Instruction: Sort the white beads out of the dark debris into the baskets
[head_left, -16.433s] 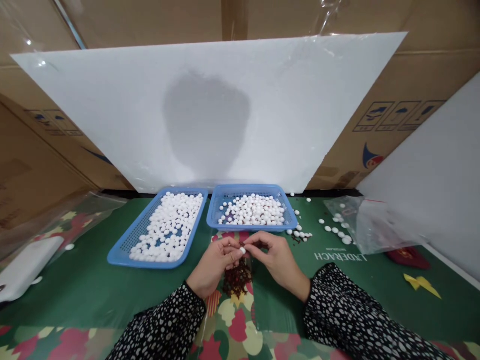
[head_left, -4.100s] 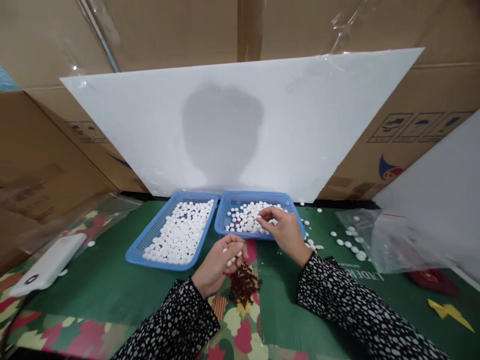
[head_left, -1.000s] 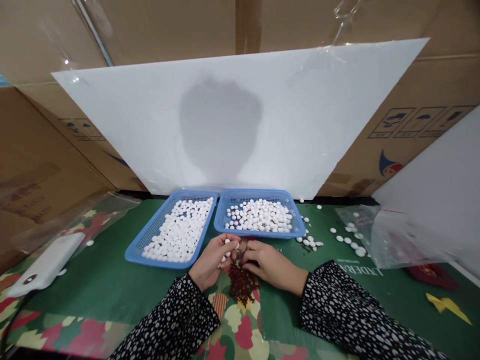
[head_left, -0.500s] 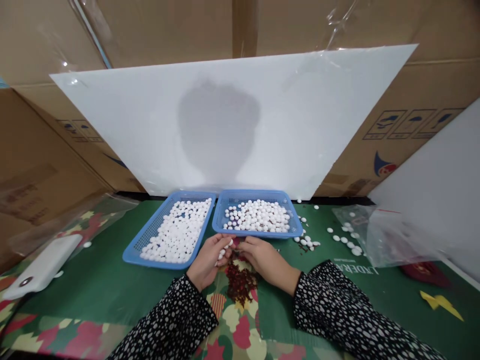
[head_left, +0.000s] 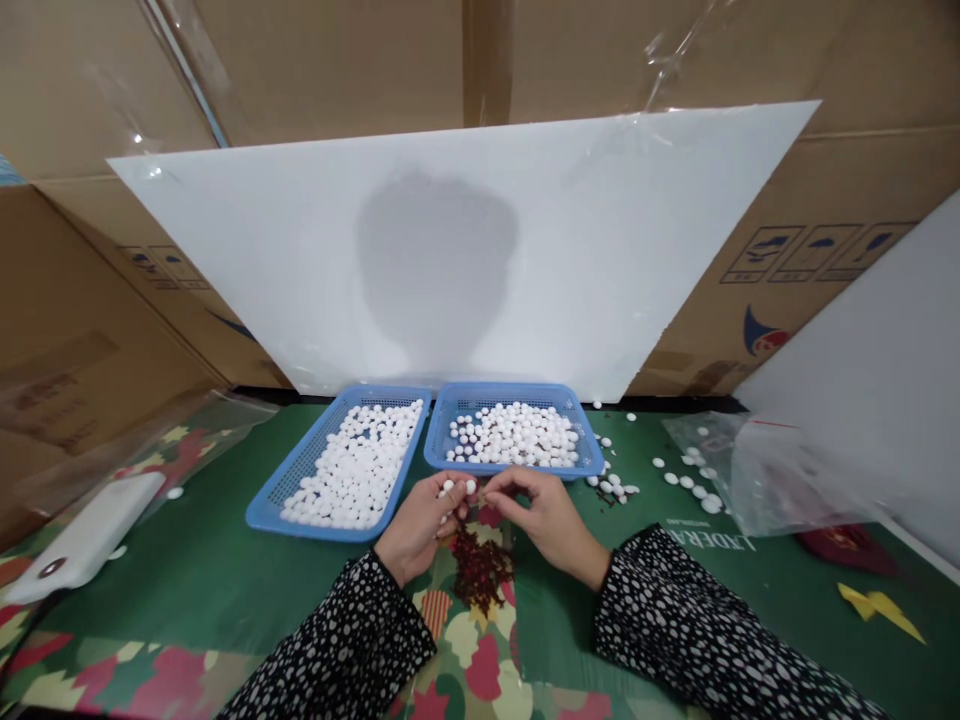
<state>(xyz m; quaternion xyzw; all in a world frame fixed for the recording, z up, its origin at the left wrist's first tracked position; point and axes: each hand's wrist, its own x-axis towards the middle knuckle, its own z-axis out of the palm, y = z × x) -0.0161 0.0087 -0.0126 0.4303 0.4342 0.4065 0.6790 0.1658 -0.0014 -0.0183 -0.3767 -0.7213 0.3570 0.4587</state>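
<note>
Fingers of my left hand (head_left: 414, 522) are curling around several white pieces (head_left: 470, 487), while the thumb and forefinger of my right hand (head_left: 546, 512) are drawing narrow at the tips, just beside them; I cannot tell whether anything small is sitting in that pinch. The held pieces are showing smooth, rounded and plain white, two standing out at the fingertips and others lying partly hidden in the curled fingers.

From the hands, a crumbly dark red pile (head_left: 480, 572) is spreading at 6 o'clock over the leaf-patterned strip (head_left: 484, 665). A first blue basket (head_left: 322, 533), angled and heaped with matching pieces, is resting at 10 o'clock. A second blue basket (head_left: 594, 445) is sitting at 1 o'clock, its near rim bordering the space just beyond my hands, its load gathering toward the middle and far from the left end.

Loose pieces (head_left: 615, 490) are scattering at 3 o'clock over the green surface (head_left: 570, 630), some among dark crumbs. Farther that way, a clear plastic bag (head_left: 772, 480) is lying crumpled, partly overlapping a dark red item (head_left: 847, 548). Yellow scraps (head_left: 881, 610) are lying at 4 o'clock, a white device (head_left: 86, 540) at 8. At 12 o'clock, a white board (head_left: 300, 240) is standing before cardboard (head_left: 360, 60), closing off the far side.
</note>
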